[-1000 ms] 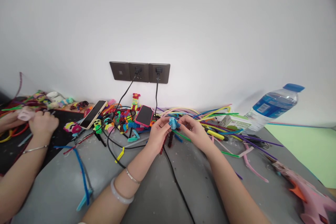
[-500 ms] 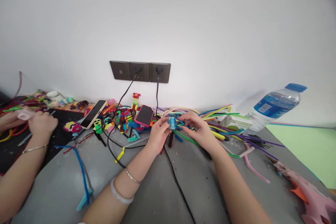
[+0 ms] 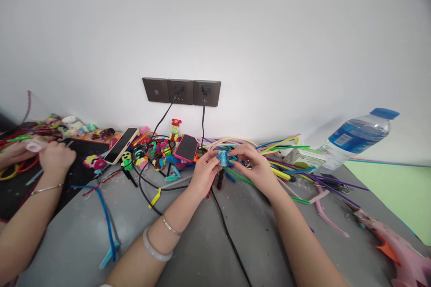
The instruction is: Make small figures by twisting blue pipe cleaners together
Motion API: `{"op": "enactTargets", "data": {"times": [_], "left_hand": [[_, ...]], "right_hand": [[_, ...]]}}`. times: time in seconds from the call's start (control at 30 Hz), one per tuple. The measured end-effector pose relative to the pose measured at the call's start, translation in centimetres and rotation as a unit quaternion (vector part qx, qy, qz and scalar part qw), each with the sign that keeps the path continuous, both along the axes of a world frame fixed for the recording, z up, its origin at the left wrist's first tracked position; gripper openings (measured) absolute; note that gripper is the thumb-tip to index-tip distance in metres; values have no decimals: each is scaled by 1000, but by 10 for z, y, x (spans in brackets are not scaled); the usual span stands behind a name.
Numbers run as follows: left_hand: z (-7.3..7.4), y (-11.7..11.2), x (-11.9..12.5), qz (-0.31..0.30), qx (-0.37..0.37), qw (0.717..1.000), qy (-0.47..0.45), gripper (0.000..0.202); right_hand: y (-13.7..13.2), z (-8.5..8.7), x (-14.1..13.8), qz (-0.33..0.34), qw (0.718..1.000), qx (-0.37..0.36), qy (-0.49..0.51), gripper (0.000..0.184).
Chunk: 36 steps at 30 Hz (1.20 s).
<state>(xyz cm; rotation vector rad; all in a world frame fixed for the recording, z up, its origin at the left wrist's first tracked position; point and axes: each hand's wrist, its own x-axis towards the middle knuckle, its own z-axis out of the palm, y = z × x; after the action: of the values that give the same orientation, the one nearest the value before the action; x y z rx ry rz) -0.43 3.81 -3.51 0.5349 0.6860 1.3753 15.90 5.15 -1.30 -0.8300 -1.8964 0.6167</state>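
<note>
The fingers of our left hand pinch a small blue bundle, which we hold up over the desk, before the pipe cleaners. The fingers of our right hand curve in just beside it, thumb and forefinger a little apart; we cannot tell whether they grip any of it. To our left lies a pink-rimmed phone; to our right leans a bottle.

A bottle sits near a green sheet.
</note>
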Motion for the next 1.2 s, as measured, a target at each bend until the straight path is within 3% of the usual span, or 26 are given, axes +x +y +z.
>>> {"op": "enactTargets", "data": {"times": [1.2], "left_hand": [[2,-2,1,5,-8,1000,-1,35]], "right_hand": [[-1,5,2,-6,1000,5,-11,8]]}}
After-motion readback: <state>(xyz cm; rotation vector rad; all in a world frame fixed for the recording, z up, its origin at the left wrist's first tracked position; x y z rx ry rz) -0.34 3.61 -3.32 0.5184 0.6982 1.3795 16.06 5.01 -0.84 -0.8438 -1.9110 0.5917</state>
